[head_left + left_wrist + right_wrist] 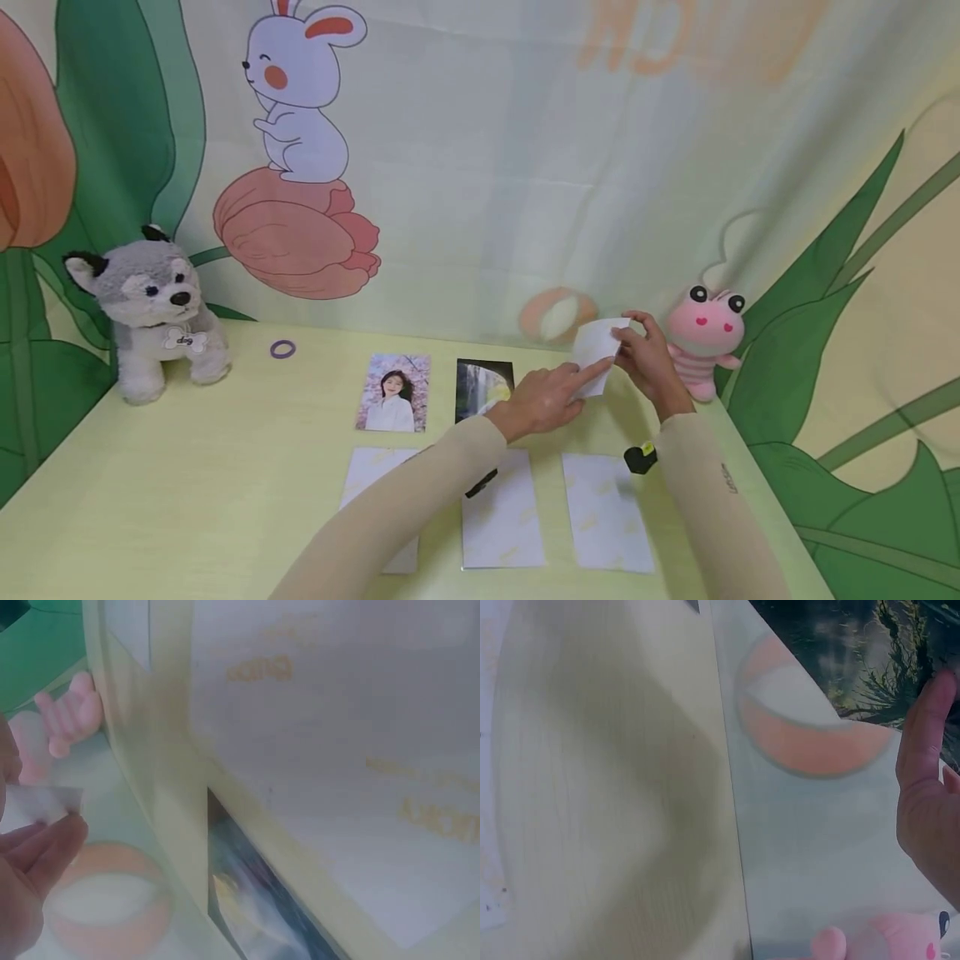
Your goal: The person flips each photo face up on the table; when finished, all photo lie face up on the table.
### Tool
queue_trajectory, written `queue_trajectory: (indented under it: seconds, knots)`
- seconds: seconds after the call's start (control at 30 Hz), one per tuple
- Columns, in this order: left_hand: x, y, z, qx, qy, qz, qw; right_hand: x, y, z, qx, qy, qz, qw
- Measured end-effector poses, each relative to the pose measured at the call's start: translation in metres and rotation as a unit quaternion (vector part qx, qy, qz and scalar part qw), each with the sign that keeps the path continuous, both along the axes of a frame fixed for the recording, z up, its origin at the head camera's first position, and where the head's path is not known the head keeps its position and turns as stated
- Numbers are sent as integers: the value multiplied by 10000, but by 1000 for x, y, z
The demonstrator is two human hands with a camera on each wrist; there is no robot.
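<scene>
A photo print (pixel 588 342) is lifted off the table near the back right, its white back towards the head camera. My right hand (pixel 647 354) grips its upper right edge, thumb on the white back. In the right wrist view, one finger rests on the dark picture side of the photo print (pixel 840 660), which shows green plants. My left hand (pixel 546 400) has its index finger stretched straight across the white back. Below my left hand lies a waterfall photo (pixel 480 383), partly hidden by it. A portrait photo (pixel 393 396) lies left of that.
Three white sheets (pixel 607 512) with faint yellow print lie in a front row, the left one partly under my left sleeve. A grey plush dog (pixel 168 317) sits at the far left, a purple ring (pixel 282 349) near it. A pink plush toy (pixel 705 342) stands behind my right hand.
</scene>
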State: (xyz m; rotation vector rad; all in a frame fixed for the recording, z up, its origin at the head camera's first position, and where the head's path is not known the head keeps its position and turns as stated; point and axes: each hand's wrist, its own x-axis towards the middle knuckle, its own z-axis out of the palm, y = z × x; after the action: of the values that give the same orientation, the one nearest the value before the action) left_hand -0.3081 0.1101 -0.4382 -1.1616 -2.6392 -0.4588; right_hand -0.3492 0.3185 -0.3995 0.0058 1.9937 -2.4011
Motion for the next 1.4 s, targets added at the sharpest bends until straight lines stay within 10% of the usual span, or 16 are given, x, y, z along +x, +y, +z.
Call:
queue_trajectory:
  seconds: [0.3,0.87,1.4]
  knots:
    - [-3,-11,-4,545,-624,-501,9953,4,-2,-1,294,49,488,9984]
    - [-11,-29,-16,1822,-1250,-362,9746,3,-16,-8,1718,135,127,9850]
    - [-8,-30,-9,3034,-2139,73,9285,5,-21,-22,3444,-184,226,9384]
